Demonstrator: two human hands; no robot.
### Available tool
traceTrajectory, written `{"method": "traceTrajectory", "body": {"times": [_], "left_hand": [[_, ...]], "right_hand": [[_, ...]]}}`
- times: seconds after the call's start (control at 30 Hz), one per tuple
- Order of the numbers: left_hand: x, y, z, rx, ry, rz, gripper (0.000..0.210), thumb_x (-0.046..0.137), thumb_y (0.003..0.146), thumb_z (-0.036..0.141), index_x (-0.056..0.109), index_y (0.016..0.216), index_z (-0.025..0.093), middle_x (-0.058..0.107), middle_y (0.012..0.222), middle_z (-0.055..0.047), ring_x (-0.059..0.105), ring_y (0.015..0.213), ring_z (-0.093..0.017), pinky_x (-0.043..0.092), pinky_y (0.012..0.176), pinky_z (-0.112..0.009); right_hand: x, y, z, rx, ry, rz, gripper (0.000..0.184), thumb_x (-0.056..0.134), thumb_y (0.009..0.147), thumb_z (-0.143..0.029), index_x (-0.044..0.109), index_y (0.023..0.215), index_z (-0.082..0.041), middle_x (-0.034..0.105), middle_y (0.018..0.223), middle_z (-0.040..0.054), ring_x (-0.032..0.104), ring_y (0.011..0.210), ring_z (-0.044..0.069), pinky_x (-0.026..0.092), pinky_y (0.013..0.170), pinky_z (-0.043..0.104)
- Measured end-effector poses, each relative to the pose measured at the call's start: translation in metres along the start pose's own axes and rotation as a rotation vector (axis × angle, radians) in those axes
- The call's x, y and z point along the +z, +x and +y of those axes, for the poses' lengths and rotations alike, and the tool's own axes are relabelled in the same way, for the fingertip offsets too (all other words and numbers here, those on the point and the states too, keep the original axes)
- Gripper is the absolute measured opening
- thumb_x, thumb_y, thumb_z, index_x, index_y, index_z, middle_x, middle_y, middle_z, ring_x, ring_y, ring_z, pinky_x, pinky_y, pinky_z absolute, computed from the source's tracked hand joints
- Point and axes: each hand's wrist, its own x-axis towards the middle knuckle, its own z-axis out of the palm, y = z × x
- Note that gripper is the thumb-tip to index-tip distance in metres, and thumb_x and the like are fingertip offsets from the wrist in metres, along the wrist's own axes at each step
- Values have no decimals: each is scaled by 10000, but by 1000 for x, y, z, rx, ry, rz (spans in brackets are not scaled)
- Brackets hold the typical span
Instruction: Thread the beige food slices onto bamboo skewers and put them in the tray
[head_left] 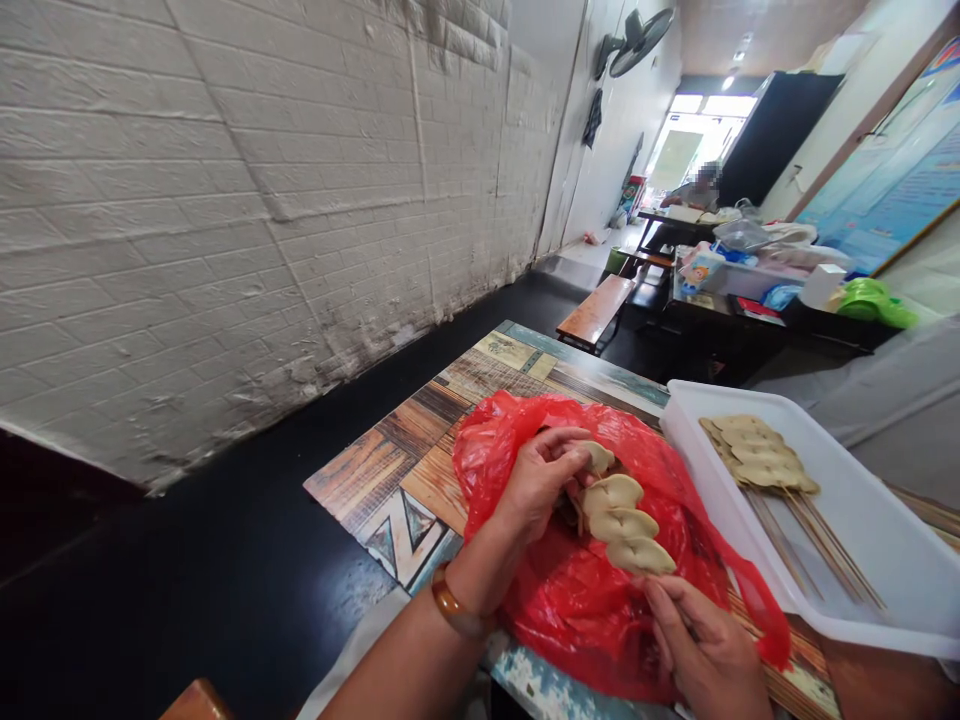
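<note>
Over an open red plastic bag (pixel 555 615), a row of pale yellow, flat oval pieces (pixel 634 525) is threaded on a thin skewer. My left hand (pixel 541 478) is closed at the far end of the row, its thumb and fingers pinching another pale piece (pixel 598 458). My right hand (pixel 701 650) is closed at the near end, its thumb and fingertips pinching the skewer just below the lowest piece; the stick itself is mostly hidden by those fingers. More pieces seem to lie in the bag under my left hand, largely covered.
A white plastic tray (pixel 892 560) at the right holds several finished skewers (pixel 765 455) with sticks pointing toward me. Bag and tray rest on a wood-patterned table (pixel 420 440). Beyond are a bench (pixel 598 308), a cluttered table and a seated person (pixel 697 192). A brick-patterned wall (pixel 300 180) runs along the left.
</note>
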Motion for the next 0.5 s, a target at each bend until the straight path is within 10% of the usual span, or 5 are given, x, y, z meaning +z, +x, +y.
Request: {"method": "traceTrajectory", "body": {"times": [0.5], "left_hand": [[2,0,2,-96,-73,48,295,776,558,326,590,694,143,568,552,21,454,430,-48,264,428,-174]], "right_hand": [[-4,-1,3,30,5,-20,363,510,844,-530,644,755,-203,445,404,-56,432,376,119,358,420,242]]}}
